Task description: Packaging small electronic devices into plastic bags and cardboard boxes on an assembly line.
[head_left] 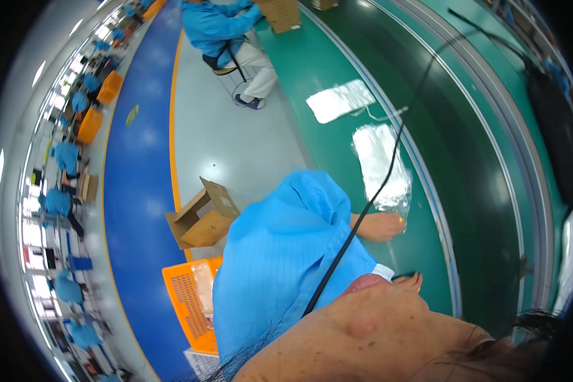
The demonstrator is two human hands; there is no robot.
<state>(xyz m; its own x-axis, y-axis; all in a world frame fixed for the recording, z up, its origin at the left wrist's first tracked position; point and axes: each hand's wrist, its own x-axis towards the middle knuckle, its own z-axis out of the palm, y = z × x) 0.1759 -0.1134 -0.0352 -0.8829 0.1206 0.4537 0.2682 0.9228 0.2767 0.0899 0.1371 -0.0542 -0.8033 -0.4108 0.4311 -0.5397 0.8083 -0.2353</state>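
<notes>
My left hand (381, 227) reaches out of a blue sleeve (286, 223) over the green work surface (426, 254). Its fingers are closed on the clear near edge of a shiny silver plastic bag (381, 162), which lies flat. Beyond that bag rests another silver-white bag (340, 100), with a thin white cable (387, 117) beside it. Only some fingers of my right hand (410, 282) show, nearer to me; the rest is hidden, and I cannot make out whether they hold anything.
A black cable (388, 172) hangs across the view. Left of me stand an open cardboard box (210, 219) and an orange basket (183, 293). A dark green belt (465, 159) runs along the bench. Farther up, a person in blue (210, 28) sits by a carton (280, 14).
</notes>
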